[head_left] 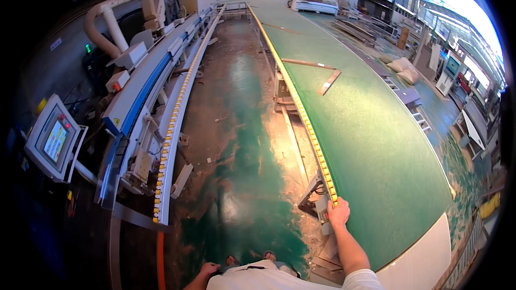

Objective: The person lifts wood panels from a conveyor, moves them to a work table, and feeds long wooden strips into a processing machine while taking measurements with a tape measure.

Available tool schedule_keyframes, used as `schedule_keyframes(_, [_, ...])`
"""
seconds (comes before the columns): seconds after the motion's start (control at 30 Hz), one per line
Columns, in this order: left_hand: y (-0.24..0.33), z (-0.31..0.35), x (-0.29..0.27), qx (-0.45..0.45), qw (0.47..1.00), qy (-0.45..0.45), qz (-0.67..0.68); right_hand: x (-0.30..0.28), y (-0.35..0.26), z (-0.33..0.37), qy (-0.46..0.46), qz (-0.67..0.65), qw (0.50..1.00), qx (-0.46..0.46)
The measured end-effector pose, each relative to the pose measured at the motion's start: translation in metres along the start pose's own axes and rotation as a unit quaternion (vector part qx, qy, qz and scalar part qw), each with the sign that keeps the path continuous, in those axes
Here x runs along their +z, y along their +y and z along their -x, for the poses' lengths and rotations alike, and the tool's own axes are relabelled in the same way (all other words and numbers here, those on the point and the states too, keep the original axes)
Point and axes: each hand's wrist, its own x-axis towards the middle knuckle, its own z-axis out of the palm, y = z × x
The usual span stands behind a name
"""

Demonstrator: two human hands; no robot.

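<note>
My right hand (338,212) is at the near left corner of a long green-topped table (381,182). Its fingers are curled over the end of the roller rail (313,139), a strip of yellow rollers along the table's left edge. Just below that hand, a small grey control box (323,216) with a red-lit part is fixed by the table's frame. My left hand (209,268) hangs low beside my body, its fingers loosely curled together, and I see nothing in it.
Left of the floor aisle (236,145) runs a long machine (142,94) with its own roller rail (173,123). A control panel with a screen (55,138) stands at its near end. Wood strips (329,81) lie on the green table. Board offcuts (329,255) lie beneath its near corner.
</note>
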Motion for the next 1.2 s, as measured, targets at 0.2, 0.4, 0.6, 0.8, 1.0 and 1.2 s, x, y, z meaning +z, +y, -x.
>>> schedule_keyframes(0.2, [0.013, -0.001, 0.018, -0.056, 0.994, 0.004, 0.095, -0.004, -0.005, 0.002, -0.001, -0.039, 0.999, 0.002])
schedule_keyframes(0.4, [0.029, 0.001, 0.014, -0.037, 0.981, 0.025, 0.19, -0.004, -0.014, 0.0, -0.004, -0.062, 0.998, 0.005])
schedule_keyframes(0.6, [0.046, -0.015, 0.009, -0.048, 0.991, -0.016, 0.122, -0.006, -0.012, -0.006, 0.009, -0.112, 0.993, 0.048])
schedule_keyframes(0.8, [0.065, -0.05, -0.002, -0.066, 0.975, -0.024, 0.21, 0.0, 0.002, -0.019, 0.028, -0.158, 0.969, 0.188])
schedule_keyframes(1.0, [0.102, -0.067, -0.021, -0.082, 0.958, -0.008, 0.276, 0.021, 0.076, -0.093, 0.004, -0.024, 0.998, 0.056])
schedule_keyframes(1.2, [0.135, -0.056, -0.019, -0.09, 0.955, 0.05, 0.279, 0.036, 0.127, -0.248, -0.082, 0.115, 0.989, 0.052])
